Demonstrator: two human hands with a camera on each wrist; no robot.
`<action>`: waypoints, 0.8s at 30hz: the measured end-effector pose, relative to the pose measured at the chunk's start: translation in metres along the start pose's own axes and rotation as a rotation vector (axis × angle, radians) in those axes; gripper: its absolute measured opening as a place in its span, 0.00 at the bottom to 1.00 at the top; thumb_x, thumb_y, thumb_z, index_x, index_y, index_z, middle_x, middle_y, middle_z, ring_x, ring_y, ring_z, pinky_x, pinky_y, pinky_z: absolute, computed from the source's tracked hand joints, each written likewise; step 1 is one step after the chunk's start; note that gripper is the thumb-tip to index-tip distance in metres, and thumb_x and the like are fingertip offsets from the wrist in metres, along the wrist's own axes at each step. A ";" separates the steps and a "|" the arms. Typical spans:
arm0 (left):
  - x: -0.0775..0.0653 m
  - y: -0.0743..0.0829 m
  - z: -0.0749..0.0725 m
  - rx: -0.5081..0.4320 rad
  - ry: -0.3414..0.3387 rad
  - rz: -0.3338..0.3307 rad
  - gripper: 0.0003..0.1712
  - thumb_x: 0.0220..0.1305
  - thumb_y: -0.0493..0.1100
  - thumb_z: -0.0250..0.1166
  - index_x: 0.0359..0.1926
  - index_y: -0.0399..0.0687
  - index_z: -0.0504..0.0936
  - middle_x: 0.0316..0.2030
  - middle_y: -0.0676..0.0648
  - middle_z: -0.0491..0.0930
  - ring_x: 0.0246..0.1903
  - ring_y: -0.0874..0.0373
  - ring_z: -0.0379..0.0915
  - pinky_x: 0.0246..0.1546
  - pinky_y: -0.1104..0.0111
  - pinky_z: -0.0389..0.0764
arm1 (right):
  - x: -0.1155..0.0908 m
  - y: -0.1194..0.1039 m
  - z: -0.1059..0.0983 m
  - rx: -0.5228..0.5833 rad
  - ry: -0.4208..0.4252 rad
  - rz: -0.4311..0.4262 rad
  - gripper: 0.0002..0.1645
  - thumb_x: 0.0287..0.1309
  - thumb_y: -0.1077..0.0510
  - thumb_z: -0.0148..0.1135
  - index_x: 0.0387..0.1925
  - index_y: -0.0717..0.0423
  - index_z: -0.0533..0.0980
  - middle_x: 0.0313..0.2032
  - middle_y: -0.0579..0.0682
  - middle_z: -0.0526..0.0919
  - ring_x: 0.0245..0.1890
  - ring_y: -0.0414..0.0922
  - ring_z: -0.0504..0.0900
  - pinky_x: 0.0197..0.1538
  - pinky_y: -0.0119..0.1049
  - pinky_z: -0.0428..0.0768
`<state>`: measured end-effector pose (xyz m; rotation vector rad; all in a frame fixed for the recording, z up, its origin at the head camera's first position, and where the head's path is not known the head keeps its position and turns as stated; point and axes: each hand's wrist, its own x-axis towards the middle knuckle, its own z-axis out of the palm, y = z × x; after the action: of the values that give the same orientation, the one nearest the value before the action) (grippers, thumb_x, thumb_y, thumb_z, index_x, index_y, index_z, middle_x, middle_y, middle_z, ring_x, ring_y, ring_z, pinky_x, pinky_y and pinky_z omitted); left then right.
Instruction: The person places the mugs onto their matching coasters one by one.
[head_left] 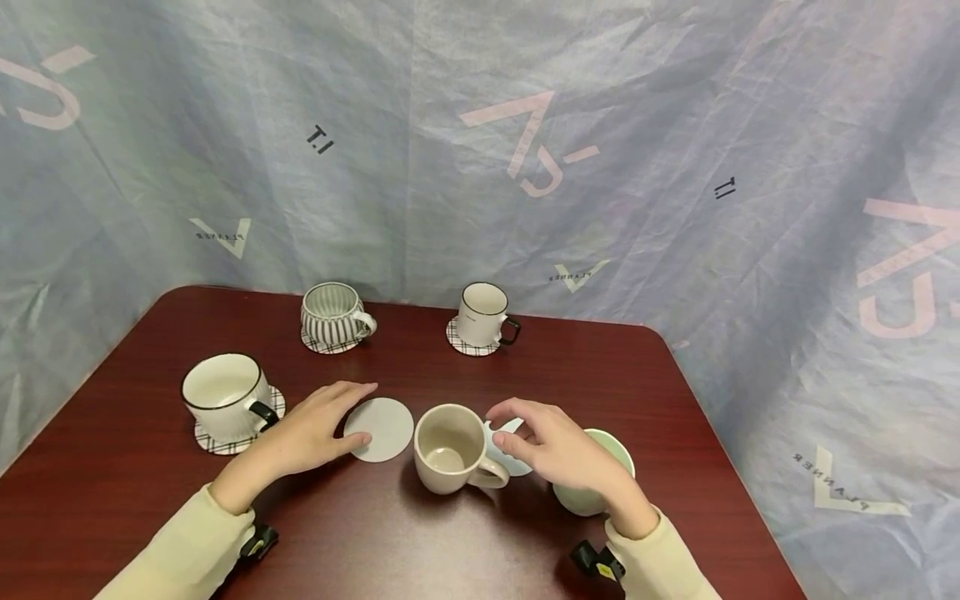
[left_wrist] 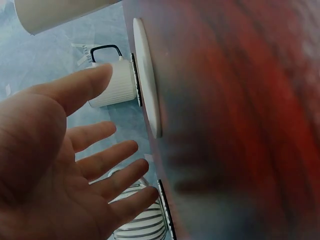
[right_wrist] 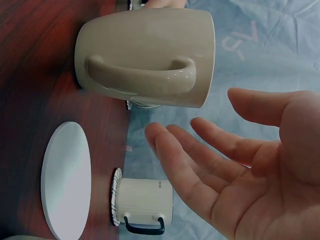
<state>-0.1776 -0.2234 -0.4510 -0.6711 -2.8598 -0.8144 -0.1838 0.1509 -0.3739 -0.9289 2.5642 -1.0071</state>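
Observation:
A beige mug (head_left: 448,454) stands upright on the table, its handle (right_wrist: 140,77) facing my right hand. Over a pale round coaster (head_left: 510,454), my right hand (head_left: 555,446) hangs with fingers loosely bent; the right wrist view shows a gap between them and the mug. My left hand (head_left: 311,429) hovers beside a white round coaster (head_left: 382,429), fingers spread and holding nothing. In the left wrist view that coaster (left_wrist: 147,80) lies flat, apart from the fingers. Partly behind my right wrist is a pale green cup (head_left: 611,450).
On checked coasters stand a white mug with a black handle (head_left: 225,396) at left, a striped cup (head_left: 330,315) at back left and a smaller white mug (head_left: 480,315) at the back. A grey printed cloth (head_left: 420,150) hangs behind the dark red table (head_left: 330,542).

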 end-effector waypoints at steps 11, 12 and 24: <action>-0.002 0.003 0.000 -0.008 -0.024 -0.017 0.42 0.64 0.49 0.76 0.74 0.38 0.73 0.67 0.36 0.76 0.66 0.33 0.72 0.65 0.39 0.74 | -0.003 0.001 -0.002 0.007 -0.066 0.007 0.15 0.78 0.49 0.60 0.59 0.49 0.80 0.50 0.43 0.86 0.40 0.46 0.90 0.41 0.35 0.85; -0.002 0.003 0.000 -0.012 -0.030 -0.020 0.42 0.64 0.49 0.77 0.74 0.38 0.73 0.67 0.36 0.76 0.66 0.33 0.72 0.65 0.38 0.74 | -0.003 0.002 -0.002 0.001 -0.071 0.002 0.16 0.78 0.49 0.60 0.59 0.49 0.80 0.51 0.44 0.86 0.40 0.45 0.90 0.41 0.34 0.85; -0.003 0.004 0.000 -0.024 -0.090 -0.062 0.48 0.58 0.49 0.80 0.74 0.34 0.71 0.68 0.32 0.74 0.68 0.30 0.69 0.67 0.37 0.71 | -0.002 0.005 0.000 -0.029 -0.126 -0.039 0.14 0.78 0.48 0.60 0.56 0.50 0.80 0.47 0.42 0.86 0.39 0.39 0.87 0.43 0.33 0.84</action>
<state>-0.1730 -0.2218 -0.4503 -0.6401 -2.9698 -0.8501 -0.1843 0.1552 -0.3777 -1.0203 2.4720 -0.8942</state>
